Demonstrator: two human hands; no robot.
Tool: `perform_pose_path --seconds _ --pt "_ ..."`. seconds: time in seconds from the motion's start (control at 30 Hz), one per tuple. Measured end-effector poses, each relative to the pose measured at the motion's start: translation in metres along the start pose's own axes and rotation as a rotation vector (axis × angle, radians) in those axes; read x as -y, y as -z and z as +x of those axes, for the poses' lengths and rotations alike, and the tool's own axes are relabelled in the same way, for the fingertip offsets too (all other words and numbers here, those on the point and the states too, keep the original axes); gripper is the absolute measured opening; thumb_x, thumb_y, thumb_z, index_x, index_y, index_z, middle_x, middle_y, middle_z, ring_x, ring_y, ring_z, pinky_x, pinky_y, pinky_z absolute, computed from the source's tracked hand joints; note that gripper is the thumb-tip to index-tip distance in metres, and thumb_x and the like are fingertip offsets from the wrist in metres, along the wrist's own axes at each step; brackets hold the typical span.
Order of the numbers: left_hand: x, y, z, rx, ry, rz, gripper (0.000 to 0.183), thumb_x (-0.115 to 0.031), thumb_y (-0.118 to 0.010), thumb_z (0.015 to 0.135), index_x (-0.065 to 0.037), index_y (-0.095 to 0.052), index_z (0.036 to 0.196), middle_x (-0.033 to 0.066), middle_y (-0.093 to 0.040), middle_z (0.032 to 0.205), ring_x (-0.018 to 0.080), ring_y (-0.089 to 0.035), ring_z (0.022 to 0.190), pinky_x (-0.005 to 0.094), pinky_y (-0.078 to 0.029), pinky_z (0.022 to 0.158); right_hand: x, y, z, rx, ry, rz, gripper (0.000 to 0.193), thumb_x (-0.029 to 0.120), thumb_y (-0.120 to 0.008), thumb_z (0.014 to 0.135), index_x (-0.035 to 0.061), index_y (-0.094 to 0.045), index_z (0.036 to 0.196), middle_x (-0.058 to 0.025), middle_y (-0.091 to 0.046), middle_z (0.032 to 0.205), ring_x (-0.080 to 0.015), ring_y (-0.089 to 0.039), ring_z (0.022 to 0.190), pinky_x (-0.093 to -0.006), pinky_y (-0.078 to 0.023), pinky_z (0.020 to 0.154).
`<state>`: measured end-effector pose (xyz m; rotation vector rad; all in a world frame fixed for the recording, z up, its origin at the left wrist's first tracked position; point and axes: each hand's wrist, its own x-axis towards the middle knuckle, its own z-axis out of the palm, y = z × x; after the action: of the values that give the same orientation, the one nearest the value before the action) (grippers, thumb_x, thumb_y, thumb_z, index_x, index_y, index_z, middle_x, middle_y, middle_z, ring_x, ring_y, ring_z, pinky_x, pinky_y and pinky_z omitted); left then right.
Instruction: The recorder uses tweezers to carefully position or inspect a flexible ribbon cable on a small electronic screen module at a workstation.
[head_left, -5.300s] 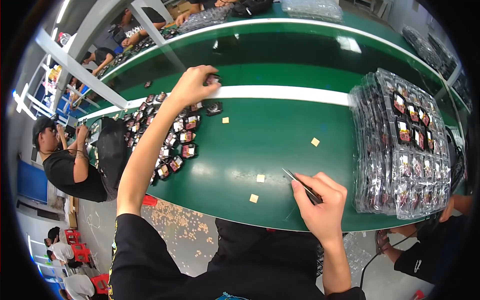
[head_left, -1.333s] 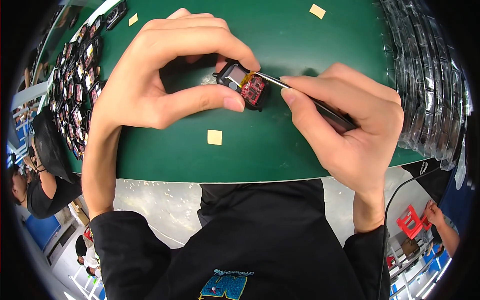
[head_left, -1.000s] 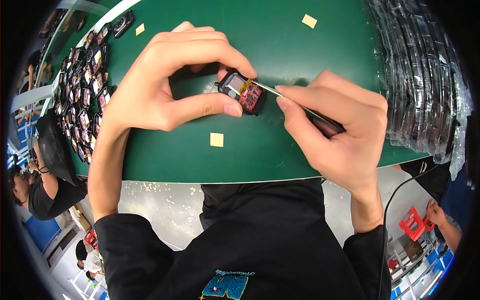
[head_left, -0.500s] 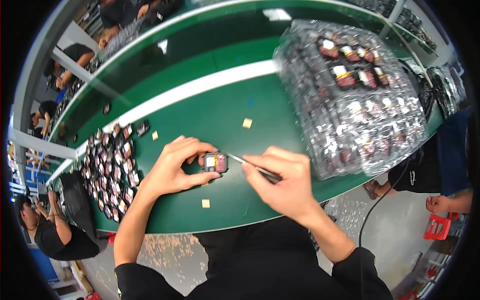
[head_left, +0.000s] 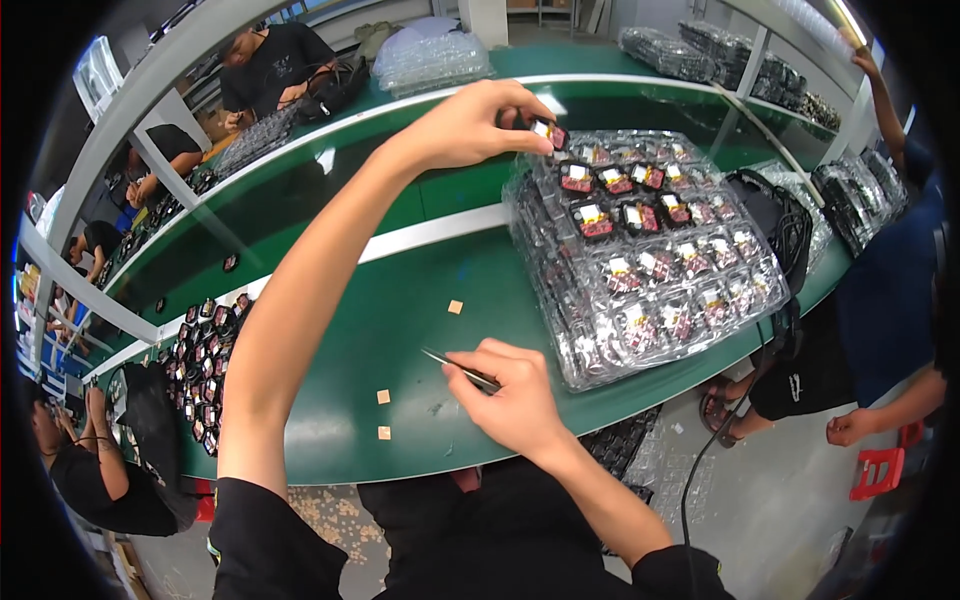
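Observation:
My left hand [head_left: 465, 128] reaches to the far left corner of a stack of clear plastic trays [head_left: 550, 290]. Pinched in its fingers is a small black electronic module [head_left: 549, 133] with a white, yellow and dark pink face. Similar modules [head_left: 591, 219] sit in the top tray's pockets. Lower and nearer to me, my right hand [head_left: 520, 395] is closed round slim metal tweezers [head_left: 465, 374], their tip pointing left above the green table. Small tan square pieces [head_left: 383, 397] lie on the table to the left of the tweezers.
A heap of modules [head_left: 205, 365] covers the table's left end beside a black bag [head_left: 150, 420]. A white-edged rail [head_left: 440, 232] crosses behind the work area. A black cable [head_left: 690, 490] hangs at the right, near a standing person [head_left: 870, 290]. Other people sit beyond the frame posts.
My left hand has carried the module from the middle of the table to the far corner of the tray stack. My right hand still holds the tweezers. The view has shifted.

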<state>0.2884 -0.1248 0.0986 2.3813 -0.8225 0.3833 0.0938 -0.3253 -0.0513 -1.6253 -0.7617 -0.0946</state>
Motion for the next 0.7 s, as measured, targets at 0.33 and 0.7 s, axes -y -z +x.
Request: perform_pose_path --seconds 0.33,0.7 --pt "0.022 0.007 -0.034 -0.085 0.100 -0.044 0.040 -0.014 -0.069 0.106 -0.008 -0.072 0.145 0.0104 -0.077 0.138 0.0250 -0.071 0.125 0.0411 -0.056 0.104 0.008 0.000 0.000 0.031 -0.002 -0.010 0.016 0.006 -0.082 0.093 -0.0030 -0.084 0.107 -0.0108 -0.071 0.077 -0.0196 -0.065 0.060 -0.0341 -0.049 0.055" --pt "0.148 0.125 -0.372 0.034 1.045 0.923 0.040 -0.023 -0.063 0.102 -0.016 -0.072 0.140 0.0171 -0.071 0.139 0.0394 -0.065 0.135 0.0553 -0.054 0.113 0.009 -0.002 0.001 0.100 0.015 -0.035 0.016 0.003 -0.083 0.091 -0.0046 -0.084 0.105 -0.0102 -0.070 0.075 -0.0170 -0.063 0.057 -0.0323 -0.047 0.053"
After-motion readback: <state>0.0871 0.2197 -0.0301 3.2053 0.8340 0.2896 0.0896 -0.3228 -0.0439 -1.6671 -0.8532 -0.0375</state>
